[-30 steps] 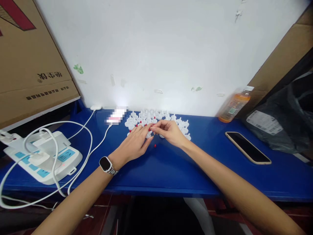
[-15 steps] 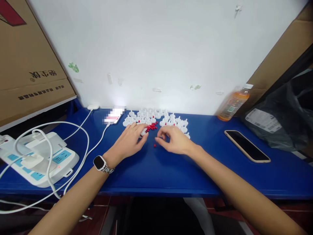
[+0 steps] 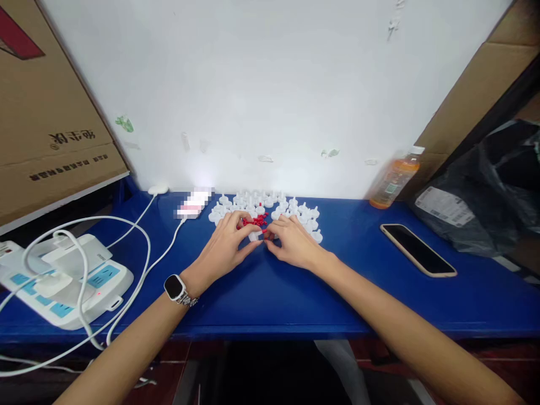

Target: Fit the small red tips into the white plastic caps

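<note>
My left hand (image 3: 231,236) is closed on a round white plastic piece (image 3: 254,236), whose stem points toward my other hand. Between the fingertips of my right hand (image 3: 291,239) is a small red cap (image 3: 264,230), held right against the white piece's tip. Just beyond my fingers lies a heap of small red caps (image 3: 258,219). Behind and to both sides of it stand many more white stemmed pieces (image 3: 312,214), most with stems upward, one of them topped with a red cap (image 3: 260,205).
A lit phone (image 3: 194,202) on a white cable lies at the back left, near a power strip (image 3: 84,281) with looping cords. On the right are a dark phone (image 3: 417,250), a bottle of orange drink (image 3: 394,179) and a black plastic bag (image 3: 472,197).
My hands have come together. The loose red cap that lay on the table by my right hand is gone from there, and a red cap is now in my right fingertips. The view has shifted slightly.
</note>
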Demonstrator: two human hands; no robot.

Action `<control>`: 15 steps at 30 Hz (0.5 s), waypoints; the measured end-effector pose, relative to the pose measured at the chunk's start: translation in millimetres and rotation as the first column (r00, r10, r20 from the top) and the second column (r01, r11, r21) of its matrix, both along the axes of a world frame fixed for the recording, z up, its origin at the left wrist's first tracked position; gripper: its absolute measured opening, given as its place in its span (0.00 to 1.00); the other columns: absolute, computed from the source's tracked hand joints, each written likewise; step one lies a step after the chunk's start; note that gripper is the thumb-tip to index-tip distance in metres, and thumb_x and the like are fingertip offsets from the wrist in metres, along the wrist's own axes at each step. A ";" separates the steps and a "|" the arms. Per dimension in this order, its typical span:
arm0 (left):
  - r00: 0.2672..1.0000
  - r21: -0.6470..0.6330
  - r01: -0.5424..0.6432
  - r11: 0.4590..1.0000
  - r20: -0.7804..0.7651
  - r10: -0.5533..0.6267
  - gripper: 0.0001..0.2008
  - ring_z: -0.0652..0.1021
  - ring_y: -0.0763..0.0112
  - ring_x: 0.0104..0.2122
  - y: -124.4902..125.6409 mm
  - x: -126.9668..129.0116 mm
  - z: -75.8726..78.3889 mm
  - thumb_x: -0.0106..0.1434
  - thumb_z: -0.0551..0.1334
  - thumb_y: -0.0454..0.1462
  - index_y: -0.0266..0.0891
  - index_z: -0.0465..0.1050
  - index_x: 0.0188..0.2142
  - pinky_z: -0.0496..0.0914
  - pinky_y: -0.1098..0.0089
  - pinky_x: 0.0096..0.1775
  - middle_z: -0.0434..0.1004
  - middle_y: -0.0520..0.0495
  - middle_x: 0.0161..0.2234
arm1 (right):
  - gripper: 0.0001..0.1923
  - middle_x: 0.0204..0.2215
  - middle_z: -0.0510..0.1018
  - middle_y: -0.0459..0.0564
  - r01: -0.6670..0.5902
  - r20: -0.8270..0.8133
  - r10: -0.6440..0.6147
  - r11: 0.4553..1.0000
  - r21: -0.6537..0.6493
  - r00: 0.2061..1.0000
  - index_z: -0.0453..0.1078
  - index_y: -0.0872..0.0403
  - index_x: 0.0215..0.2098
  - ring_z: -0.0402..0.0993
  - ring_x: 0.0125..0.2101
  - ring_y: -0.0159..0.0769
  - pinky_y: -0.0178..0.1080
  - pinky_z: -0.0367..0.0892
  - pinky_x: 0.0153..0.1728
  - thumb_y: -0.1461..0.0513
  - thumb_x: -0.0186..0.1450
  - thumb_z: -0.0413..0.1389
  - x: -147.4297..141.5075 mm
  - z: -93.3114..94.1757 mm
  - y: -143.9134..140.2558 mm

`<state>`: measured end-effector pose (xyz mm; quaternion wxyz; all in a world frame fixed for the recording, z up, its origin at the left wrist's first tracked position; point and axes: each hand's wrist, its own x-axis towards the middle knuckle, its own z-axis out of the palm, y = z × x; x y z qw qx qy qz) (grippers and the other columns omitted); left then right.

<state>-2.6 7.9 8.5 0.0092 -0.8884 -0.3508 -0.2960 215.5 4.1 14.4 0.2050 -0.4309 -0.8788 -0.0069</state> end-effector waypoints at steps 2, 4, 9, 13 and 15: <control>1.000 -0.014 0.012 1.000 0.014 -0.012 0.13 0.71 0.59 0.48 -0.2 0.5 0.9 0.70 0.59 0.44 0.44 0.73 0.51 0.68 0.58 0.49 0.69 0.42 0.49 | 0.05 0.36 0.77 0.51 0.022 0.000 -0.022 0.998 0.052 1.000 0.73 0.54 0.38 0.66 0.41 0.41 0.43 0.53 0.44 0.62 0.68 0.55 1.1 2.3 8.4; 0.999 -0.064 0.041 0.997 0.026 -0.040 0.13 0.72 0.60 0.48 1.4 -0.8 1.1 0.70 0.59 0.44 0.44 0.73 0.51 0.68 0.59 0.49 0.71 0.44 0.47 | 0.06 0.38 0.76 0.53 0.022 0.035 -0.026 0.996 0.090 0.999 0.75 0.54 0.39 0.65 0.43 0.43 0.45 0.52 0.45 0.61 0.67 0.57 -1.5 2.4 18.5; 0.998 -0.162 0.006 0.987 0.060 0.004 0.16 0.74 0.60 0.49 7.2 -7.6 -1.4 0.68 0.62 0.45 0.46 0.70 0.53 0.68 0.58 0.51 0.76 0.47 0.47 | 0.09 0.39 0.74 0.55 -0.012 0.098 0.005 0.997 0.070 0.995 0.76 0.55 0.40 0.64 0.44 0.45 0.46 0.54 0.45 0.59 0.67 0.57 -11.2 -3.3 32.9; 0.985 -0.163 -0.105 0.981 0.115 0.125 0.21 0.75 0.58 0.50 7.1 -5.2 -3.7 0.66 0.64 0.47 0.45 0.65 0.55 0.66 0.56 0.52 0.78 0.47 0.50 | 0.13 0.37 0.76 0.51 -0.018 -0.187 0.009 0.999 -0.043 0.982 0.75 0.52 0.47 0.67 0.43 0.42 0.46 0.56 0.47 0.62 0.64 0.58 -5.0 4.5 26.8; 0.974 -0.158 -0.140 0.978 0.155 0.164 0.20 0.76 0.59 0.50 6.1 -0.1 -3.9 0.65 0.65 0.47 0.45 0.65 0.52 0.66 0.56 0.53 0.77 0.47 0.52 | 0.14 0.35 0.78 0.48 -0.102 -0.365 0.041 0.983 -0.150 0.930 0.74 0.53 0.49 0.70 0.40 0.39 0.43 0.59 0.45 0.62 0.64 0.58 -0.8 12.5 22.9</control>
